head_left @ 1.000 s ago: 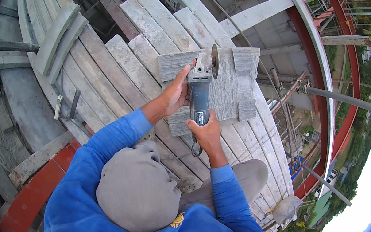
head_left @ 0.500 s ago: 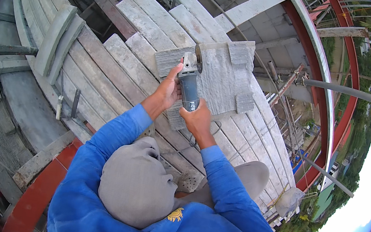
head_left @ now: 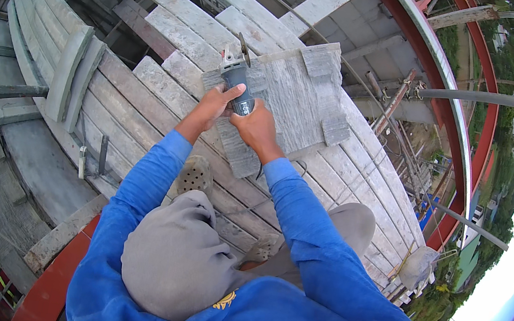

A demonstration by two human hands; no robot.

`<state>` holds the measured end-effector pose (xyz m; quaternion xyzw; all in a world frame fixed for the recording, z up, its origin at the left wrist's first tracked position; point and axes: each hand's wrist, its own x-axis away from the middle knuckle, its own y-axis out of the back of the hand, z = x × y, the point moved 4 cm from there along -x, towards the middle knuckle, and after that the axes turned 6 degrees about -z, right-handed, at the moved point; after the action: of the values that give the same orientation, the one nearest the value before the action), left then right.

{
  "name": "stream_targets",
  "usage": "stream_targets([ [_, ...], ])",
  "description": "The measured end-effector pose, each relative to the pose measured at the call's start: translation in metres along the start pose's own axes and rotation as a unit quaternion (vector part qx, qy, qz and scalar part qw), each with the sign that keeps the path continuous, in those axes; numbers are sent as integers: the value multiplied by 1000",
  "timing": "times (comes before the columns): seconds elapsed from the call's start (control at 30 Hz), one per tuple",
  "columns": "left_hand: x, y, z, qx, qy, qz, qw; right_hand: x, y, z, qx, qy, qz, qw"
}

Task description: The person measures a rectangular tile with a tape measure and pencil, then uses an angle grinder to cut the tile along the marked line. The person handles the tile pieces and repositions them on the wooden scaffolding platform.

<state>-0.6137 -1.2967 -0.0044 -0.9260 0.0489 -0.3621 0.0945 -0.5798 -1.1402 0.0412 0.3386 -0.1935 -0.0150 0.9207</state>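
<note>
An angle grinder [head_left: 234, 77] with a dark blue-grey body and grey metal head is held in both hands above the planks. My left hand [head_left: 214, 103] is closed on its body, the thumb lying across the casing. The rear end of the body is wrapped by my right hand [head_left: 254, 124]. The thin cutting disc [head_left: 244, 50] stands edge-on at the far end, near the upper left edge of a rough grey stone slab [head_left: 289, 96]. Beneath and left of that slab lies another ridged stone piece [head_left: 238, 154], partly covered by my hands.
Weathered planks [head_left: 147, 102] form the platform, with gaps at the far left. Two loose boards [head_left: 69, 75] lie across them. A curved red steel beam [head_left: 445, 62] and metal pipe [head_left: 476, 98] bound the right side. My perforated shoe [head_left: 194, 177] rests on the planks.
The grinder has moved left and tilted, its disc now further from the slab's top edge. My left hand has slid from the head down to the body.
</note>
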Motion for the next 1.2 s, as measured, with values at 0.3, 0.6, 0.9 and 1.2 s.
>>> stream_targets([
  [0.3,-10,-1,1,2,-3,-23,1000,-11,2,7,23,9,21,999],
  [0.6,-19,1,6,26,0,-46,999,-18,-1,10,15,-6,40,999],
  [0.9,-25,-1,0,5,-5,-45,999,-28,-2,2,0,-1,45,999],
  [1.2,-3,-13,0,0,4,-64,998,-16,3,-4,23,-8,50,998],
])
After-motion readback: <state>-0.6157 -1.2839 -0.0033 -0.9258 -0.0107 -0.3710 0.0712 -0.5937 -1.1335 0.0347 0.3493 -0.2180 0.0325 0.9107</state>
